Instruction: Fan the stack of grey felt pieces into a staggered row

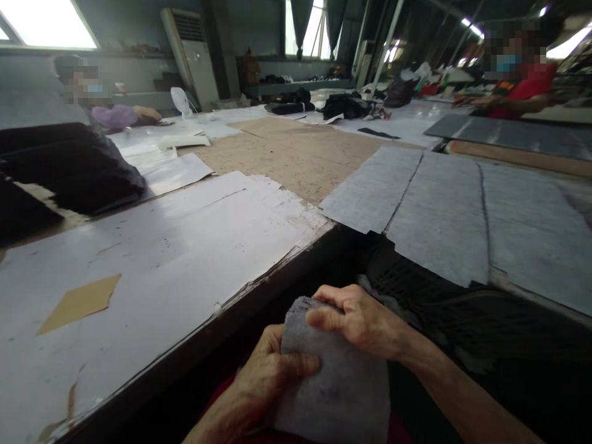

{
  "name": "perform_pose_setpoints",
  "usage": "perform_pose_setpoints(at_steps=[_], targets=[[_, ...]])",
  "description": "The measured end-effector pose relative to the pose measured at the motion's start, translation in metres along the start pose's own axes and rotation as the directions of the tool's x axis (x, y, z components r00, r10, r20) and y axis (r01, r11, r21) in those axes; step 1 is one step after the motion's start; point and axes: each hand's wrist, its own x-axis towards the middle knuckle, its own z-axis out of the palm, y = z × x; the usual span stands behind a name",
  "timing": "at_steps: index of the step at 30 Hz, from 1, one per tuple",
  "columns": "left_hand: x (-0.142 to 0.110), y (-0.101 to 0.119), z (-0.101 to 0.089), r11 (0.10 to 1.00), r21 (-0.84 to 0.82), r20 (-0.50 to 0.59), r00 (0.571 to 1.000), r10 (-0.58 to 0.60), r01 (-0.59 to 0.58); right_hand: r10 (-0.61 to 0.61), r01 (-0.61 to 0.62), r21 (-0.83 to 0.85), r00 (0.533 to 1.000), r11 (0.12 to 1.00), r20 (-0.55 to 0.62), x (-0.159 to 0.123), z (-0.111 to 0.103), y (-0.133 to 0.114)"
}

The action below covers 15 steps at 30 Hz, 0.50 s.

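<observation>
Item one, nearest: a grey felt piece (337, 382), lying in my lap below the table edge. My left hand (263, 376) is gripping its left side, thumb pressing across the front, the other fingers hidden behind. My right hand (358, 317) is curling over its top edge, fingers pinching down on the felt.

Item two: dark mesh material (444, 296), lying just beyond my right hand and spilling under the table's lip.

Item three: the table (259, 287), its dark edge running diagonally past my hands. White paper sheets (161, 246) are covering the near left part, with a tan diamond patch (81, 302) showing through.

Item four: grey felt sheets (444, 209), lying side by side on the right.

Item five: dark fabric pile (69, 166), sitting at far left.

Item six, farthest: one person (86, 86) is sitting at far left and another in red (522, 86) is leaning at a table on the right.
</observation>
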Motion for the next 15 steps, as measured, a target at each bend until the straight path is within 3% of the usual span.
perform_pose_setpoints(at_steps=[4,8,10,13,15], targets=[[0.000,0.006,0.002,0.996,0.057,-0.009,0.998,0.066,-0.065,0.003,-0.003,-0.080,1.000,0.997,-0.010,-0.005,0.002,-0.002],[-0.009,0.014,-0.004,0.995,0.079,-0.059,0.996,0.064,-0.059,0.083,-0.060,0.208,0.991,0.976,-0.104,-0.011,-0.008,0.011],[-0.015,0.016,-0.006,0.998,0.006,-0.086,0.994,0.067,-0.067,0.154,-0.069,0.402,0.971,0.913,-0.183,-0.013,-0.013,0.020],[-0.019,0.014,-0.001,0.969,-0.123,-0.115,0.973,0.201,-0.214,0.240,-0.009,0.663,0.936,0.749,-0.258,-0.014,-0.010,0.030],[-0.019,0.010,0.005,0.937,-0.186,-0.198,0.945,0.260,-0.297,0.257,0.061,0.762,0.921,0.645,-0.291,-0.013,-0.001,0.032]])
